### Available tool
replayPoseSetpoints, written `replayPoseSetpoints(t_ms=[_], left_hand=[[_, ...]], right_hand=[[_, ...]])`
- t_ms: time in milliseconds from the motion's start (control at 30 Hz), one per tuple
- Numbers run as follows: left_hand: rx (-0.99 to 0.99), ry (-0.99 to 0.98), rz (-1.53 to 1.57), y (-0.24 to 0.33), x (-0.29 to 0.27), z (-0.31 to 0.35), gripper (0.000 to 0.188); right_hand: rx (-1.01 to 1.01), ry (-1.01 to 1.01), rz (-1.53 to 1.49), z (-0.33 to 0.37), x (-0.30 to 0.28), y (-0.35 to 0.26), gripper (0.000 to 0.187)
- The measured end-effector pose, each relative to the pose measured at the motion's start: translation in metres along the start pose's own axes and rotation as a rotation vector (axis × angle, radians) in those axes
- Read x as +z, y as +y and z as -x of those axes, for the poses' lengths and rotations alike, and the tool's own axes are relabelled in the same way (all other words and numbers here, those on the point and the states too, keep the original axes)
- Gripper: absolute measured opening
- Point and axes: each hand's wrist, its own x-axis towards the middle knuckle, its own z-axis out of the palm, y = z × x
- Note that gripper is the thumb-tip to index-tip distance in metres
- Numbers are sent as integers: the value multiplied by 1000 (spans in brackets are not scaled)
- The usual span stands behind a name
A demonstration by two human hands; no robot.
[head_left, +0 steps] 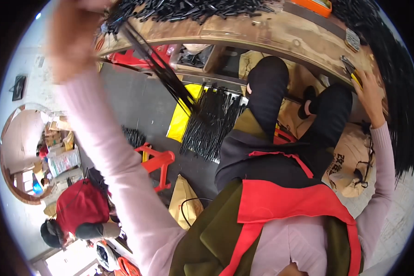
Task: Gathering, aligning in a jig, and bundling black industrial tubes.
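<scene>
My left hand (76,39), raised at the upper left, is smeared by motion. From its fingers a bundle of long, thin black strips (156,66) slants down through the air, its lower end over a pile of similar black strips (211,122) on the floor. The bundle seems gripped at its upper end, though the fingers themselves are blurred. At the workbench's right end, my right hand (371,94) is closed round the yellow-and-black handles of a pair of pliers (353,72). The metal jaws point toward the bench top.
Short black pieces (193,9) heap along the wooden bench (262,30). Long black strands (400,92) hang at its right. A red stool (161,168), a yellow sheet (177,122) and a paper sack (185,200) are on the floor. Another person in red (83,207) is at lower left.
</scene>
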Motion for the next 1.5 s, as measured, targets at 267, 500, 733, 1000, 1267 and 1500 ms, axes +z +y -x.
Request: replayPoseSetpoints(t_ms=[267,500,733,1000,1267,1500], left_hand=[[-181,436,-1431,-371,57,96,27],[-669,624,-1237,-553,-10,225,53],[-605,369,-1067,-529,-24,199,35],[-700,299,-851,-439,2,160,30],[-835,245,-626,-453,28,168,31],[-835,105,-800,-458,40,160,33]], right_hand=[[-44,-13,-298,13,-52,-12,30],[-228,181,-186,7,-30,-29,14],[20,257,165,39,-78,72,20],[624,237,662,3,-50,176,70],[581,234,631,-3,-46,215,9],[561,188,620,1,-40,212,7]])
